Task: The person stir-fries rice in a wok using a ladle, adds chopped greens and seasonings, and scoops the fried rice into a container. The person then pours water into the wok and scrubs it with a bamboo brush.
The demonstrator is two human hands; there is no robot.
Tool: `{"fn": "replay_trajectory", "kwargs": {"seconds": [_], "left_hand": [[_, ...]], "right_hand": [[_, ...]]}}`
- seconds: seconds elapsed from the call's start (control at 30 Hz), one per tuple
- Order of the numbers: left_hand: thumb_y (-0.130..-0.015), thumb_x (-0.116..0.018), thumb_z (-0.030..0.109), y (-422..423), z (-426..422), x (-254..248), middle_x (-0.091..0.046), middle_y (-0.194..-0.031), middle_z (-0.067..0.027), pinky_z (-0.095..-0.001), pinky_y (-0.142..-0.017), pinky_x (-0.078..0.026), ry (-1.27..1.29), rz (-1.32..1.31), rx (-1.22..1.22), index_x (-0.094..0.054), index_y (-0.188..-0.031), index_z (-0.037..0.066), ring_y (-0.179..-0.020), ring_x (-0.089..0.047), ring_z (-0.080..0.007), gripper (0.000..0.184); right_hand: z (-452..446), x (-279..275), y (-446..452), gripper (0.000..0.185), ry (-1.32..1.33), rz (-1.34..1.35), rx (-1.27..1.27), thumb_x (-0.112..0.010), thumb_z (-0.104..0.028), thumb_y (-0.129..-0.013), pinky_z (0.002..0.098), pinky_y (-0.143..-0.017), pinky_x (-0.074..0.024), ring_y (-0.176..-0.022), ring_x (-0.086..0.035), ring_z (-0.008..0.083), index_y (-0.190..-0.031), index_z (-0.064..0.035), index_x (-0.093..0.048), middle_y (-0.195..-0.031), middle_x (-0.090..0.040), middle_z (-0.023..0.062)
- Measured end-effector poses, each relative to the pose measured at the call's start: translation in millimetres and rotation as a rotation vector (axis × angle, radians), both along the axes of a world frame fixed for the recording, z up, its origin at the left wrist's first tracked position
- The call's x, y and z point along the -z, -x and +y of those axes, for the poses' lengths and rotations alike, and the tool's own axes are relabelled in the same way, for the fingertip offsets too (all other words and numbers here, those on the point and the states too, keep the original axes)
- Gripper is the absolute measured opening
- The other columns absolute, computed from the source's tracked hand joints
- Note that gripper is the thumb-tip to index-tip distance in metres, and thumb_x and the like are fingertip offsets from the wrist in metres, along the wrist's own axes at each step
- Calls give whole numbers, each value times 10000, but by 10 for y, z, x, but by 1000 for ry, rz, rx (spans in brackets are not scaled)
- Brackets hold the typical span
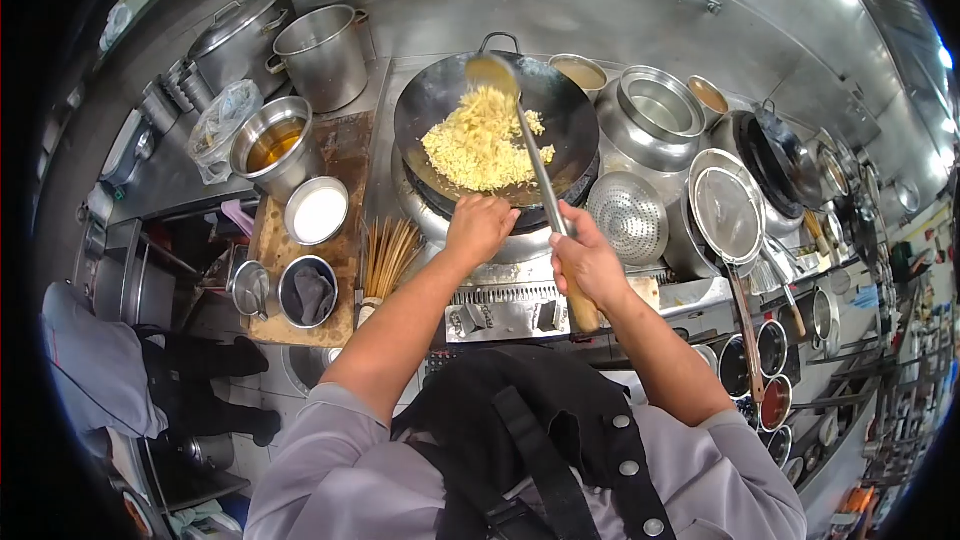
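Gripping ladle point(536, 155) by wood handle point(580, 308) w/ R hand point(592, 258); L hand point(482, 230) at near rim of wok point(562, 112), can't tell if clasping. Ladle's over yellow food point(480, 152) in wok. We judge it stiff, prob. bowl-heavy; best hold: wood.

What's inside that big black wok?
The wok holds a heap of yellow, grainy food. A ladle, held by the right hand, reaches over it. Dark metal shows around the heap; the wok's surface beneath the food is covered, so I can't see it.
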State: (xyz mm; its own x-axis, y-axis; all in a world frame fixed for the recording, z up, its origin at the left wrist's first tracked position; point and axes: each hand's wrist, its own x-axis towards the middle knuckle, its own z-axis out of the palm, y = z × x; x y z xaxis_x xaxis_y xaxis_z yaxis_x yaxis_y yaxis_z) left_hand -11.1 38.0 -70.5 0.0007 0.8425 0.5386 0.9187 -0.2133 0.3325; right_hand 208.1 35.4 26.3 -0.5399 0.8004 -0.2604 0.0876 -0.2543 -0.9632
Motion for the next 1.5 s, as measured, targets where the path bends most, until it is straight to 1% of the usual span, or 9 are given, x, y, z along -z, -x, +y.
{"fn": "replay_trajectory", "kwargs": {"seconds": [0.23,0.37,0.6,0.7,0.93,1.07,1.27,1.4,1.5], "left_hand": [[-966,-641,332,-1,-16,0,-677,-809,-98,-473,-805,-456,-37,16,4,-635,-800,90,-842,-641,-323,293],[-965,-643,334,-14,-8,-51,-679,-809,-93,-468,-805,-458,-7,34,-2,-636,-802,88,-843,-638,-321,296],[-966,-646,316,14,20,-30,-641,-784,-116,-481,-783,-440,-5,12,15,-598,-787,82,-812,-608,-342,298],[-958,-650,315,29,24,-2,-641,-776,-116,-485,-781,-443,-31,-2,23,-594,-761,85,-810,-614,-342,309],[-946,-658,308,44,39,-2,-628,-742,-118,-480,-763,-444,-28,-14,32,-587,-737,91,-797,-613,-343,310],[-948,-656,308,58,40,-21,-625,-732,-119,-480,-761,-448,-37,-28,43,-586,-735,92,-773,-605,-346,311],[-952,-642,325,79,47,-50,-660,-749,-114,-478,-763,-460,10,3,34,-597,-740,83,-776,-640,-339,324],[-948,-644,314,97,57,-38,-628,-724,-136,-488,-745,-456,6,-34,57,-595,-734,79,-767,-620,-359,322],[-956,-628,325,110,69,-12,-634,-708,-149,-501,-724,-467,-6,-25,71,-608,-719,73,-714,-624,-365,346]], "right_hand": [[203,216,-17,502,432,189,-64,-534,-178,-1053,299,-440,-410,-494,-478,134,-1523,-220,-363,-711,-540,33],[305,325,301,513,-95,-217,-32,-548,-189,-1042,302,-441,-408,-497,-483,132,-1523,-214,-372,-709,-538,31],[393,427,44,500,392,152,-64,-587,-181,-1017,324,-463,-455,-511,-531,140,-1494,-159,-442,-716,-558,30],[495,400,138,516,-111,-181,93,-620,-147,-995,299,-458,-454,-546,-556,131,-1485,-143,-459,-753,-580,34],[699,583,-7,490,-103,-118,286,-578,-144,-1020,299,-415,-409,-485,-500,135,-1479,-177,-409,-668,-533,14],[683,264,20,433,191,70,21,-591,-148,-1018,322,-416,-391,-480,-509,150,-1425,-178,-449,-675,-548,28],[1057,370,209,517,-186,-146,204,-605,-127,-995,290,-464,-474,-506,-523,126,-1480,-87,-428,-678,-559,17],[973,361,404,537,-133,-283,-105,-616,-133,-988,312,-493,-502,-594,-584,124,-1498,-137,-446,-750,-603,53],[475,191,-172,563,-624,-633,-335,-640,-197,-988,417,-737,-561,-712,-677,255,-1518,-188,-451,-883,-689,188]]}}
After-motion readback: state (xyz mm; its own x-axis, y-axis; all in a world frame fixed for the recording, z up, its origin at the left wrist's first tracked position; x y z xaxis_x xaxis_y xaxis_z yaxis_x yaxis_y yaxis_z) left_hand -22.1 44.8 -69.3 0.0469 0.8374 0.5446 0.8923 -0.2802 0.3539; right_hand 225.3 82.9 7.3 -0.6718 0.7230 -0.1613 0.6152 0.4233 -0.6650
